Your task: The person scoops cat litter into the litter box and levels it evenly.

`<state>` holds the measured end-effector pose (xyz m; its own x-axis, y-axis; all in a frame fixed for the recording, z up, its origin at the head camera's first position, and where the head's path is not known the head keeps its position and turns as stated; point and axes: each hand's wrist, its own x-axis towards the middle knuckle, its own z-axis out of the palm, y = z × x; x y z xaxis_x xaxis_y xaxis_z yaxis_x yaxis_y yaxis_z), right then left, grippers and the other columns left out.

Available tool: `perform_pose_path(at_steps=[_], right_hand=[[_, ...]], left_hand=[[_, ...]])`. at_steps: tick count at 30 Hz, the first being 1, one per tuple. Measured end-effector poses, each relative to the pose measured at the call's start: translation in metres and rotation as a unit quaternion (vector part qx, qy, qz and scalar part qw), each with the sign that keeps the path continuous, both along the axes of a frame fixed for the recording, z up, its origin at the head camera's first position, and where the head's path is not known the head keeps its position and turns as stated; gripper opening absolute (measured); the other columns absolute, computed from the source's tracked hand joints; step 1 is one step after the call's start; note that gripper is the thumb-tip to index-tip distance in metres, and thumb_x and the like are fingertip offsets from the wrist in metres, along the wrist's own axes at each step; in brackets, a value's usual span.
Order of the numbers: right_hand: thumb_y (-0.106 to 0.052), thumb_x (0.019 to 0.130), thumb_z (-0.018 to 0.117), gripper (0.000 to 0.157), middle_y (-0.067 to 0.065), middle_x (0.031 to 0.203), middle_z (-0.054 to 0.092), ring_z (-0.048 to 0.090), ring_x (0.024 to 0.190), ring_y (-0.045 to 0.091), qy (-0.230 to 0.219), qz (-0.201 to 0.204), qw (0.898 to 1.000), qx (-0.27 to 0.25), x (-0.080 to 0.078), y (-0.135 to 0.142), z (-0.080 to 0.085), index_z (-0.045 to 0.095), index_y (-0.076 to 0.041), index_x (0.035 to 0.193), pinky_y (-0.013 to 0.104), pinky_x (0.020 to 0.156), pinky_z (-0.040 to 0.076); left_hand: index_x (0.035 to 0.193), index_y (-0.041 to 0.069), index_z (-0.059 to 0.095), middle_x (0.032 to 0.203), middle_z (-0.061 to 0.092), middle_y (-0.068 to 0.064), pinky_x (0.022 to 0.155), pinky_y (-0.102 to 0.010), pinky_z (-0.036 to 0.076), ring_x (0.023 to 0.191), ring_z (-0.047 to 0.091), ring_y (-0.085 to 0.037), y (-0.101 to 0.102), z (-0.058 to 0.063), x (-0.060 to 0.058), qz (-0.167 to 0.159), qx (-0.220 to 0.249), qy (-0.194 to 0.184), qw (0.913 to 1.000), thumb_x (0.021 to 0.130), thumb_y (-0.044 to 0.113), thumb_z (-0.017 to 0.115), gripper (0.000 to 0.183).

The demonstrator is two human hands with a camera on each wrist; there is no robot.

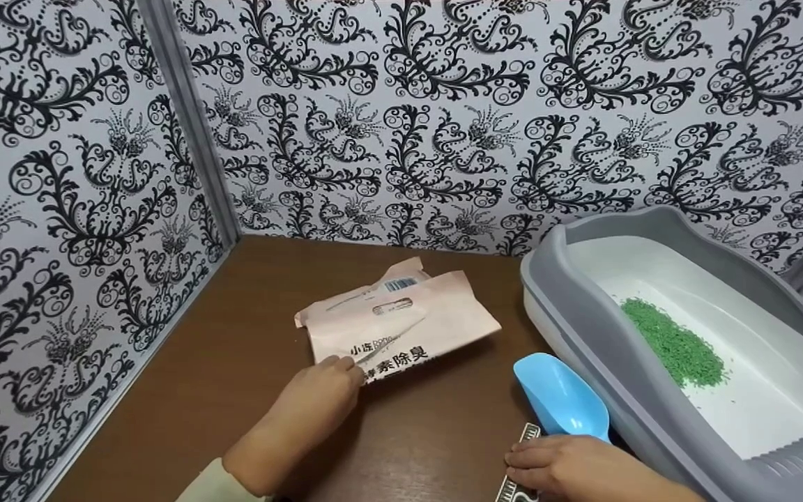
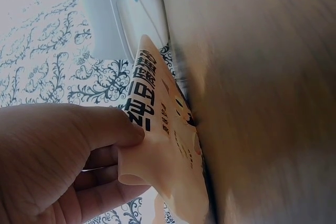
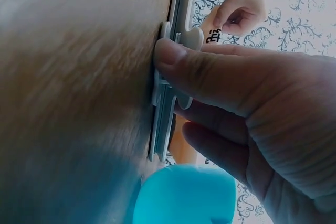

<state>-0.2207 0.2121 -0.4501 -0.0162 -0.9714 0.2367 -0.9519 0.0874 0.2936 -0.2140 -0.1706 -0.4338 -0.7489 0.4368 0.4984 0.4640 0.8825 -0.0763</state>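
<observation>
A flat, crumpled pink cat litter bag [image 1: 436, 307] with black print lies on the brown table, a slit running across its face. My left hand [image 1: 325, 394] pinches the bag's near edge between thumb and fingers; in the left wrist view the printed side [image 2: 168, 129] slopes away from the thumb. My right hand [image 1: 583, 464] has its thumb and fingers on either side of a narrow flat strip [image 1: 518, 467] with a black-and-white patterned face. Rounded tabs stick out of this strip [image 3: 165, 114] in the right wrist view. Its near end is out of the head view.
Just beyond my right hand lies a blue scoop [image 1: 565, 397], against a grey and white litter box [image 1: 583, 321]. Green pellets [image 1: 673, 345] form a heap in the box. Patterned walls [image 1: 387, 125] bound the table [image 1: 234, 335] at the back and left.
</observation>
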Motion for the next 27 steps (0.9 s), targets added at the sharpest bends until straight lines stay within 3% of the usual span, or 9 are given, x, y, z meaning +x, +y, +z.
perform_pose_path(at_steps=[7,12,16,23,27], right_hand=[[-0.026,0.086,0.083,0.037,-0.001,0.119,0.076,0.072,0.110,0.011,-0.017,-0.014,1.000,0.001,0.001,-0.001,-0.003,0.075,-0.016,0.121,0.021,0.089,0.057],[-0.029,0.089,0.081,0.036,0.001,0.117,0.076,0.073,0.107,0.014,0.007,-0.021,1.000,0.006,0.002,-0.003,-0.004,0.074,-0.015,0.121,0.020,0.086,0.058],[-0.029,0.088,0.082,0.036,0.002,0.113,0.076,0.073,0.104,0.014,0.029,-0.023,0.999,0.008,0.003,-0.005,-0.005,0.073,-0.012,0.118,0.020,0.083,0.058],[-0.022,0.072,0.090,0.050,0.000,0.109,0.075,0.072,0.098,0.013,0.031,-0.037,0.999,-0.009,0.002,-0.009,-0.005,0.071,-0.010,0.117,0.022,0.080,0.058],[-0.023,0.079,0.088,0.042,-0.003,0.107,0.075,0.072,0.095,0.010,0.025,-0.048,0.998,-0.017,0.003,-0.011,-0.004,0.072,-0.013,0.116,0.022,0.078,0.057]], left_hand=[[0.074,0.010,0.064,0.074,0.061,-0.002,0.054,-0.034,0.052,0.068,0.060,-0.021,-0.001,0.000,-0.001,0.001,-0.003,-0.006,1.0000,0.081,0.007,0.079,0.017],[0.073,0.010,0.063,0.074,0.061,-0.002,0.054,-0.034,0.052,0.068,0.059,-0.021,-0.001,-0.001,-0.001,0.003,0.001,-0.014,0.9999,0.081,0.006,0.078,0.018],[0.073,0.010,0.063,0.073,0.060,-0.002,0.054,-0.034,0.052,0.067,0.059,-0.021,-0.001,-0.002,-0.002,0.001,0.003,-0.014,0.9999,0.081,0.006,0.077,0.018],[0.072,0.010,0.062,0.072,0.059,-0.002,0.053,-0.033,0.052,0.066,0.058,-0.021,-0.001,-0.003,-0.003,-0.007,0.006,-0.006,0.9999,0.080,0.004,0.077,0.018],[0.071,0.010,0.062,0.071,0.058,-0.001,0.052,-0.032,0.052,0.066,0.058,-0.021,-0.002,-0.003,-0.002,-0.011,0.008,-0.003,0.9999,0.080,0.004,0.078,0.020]])
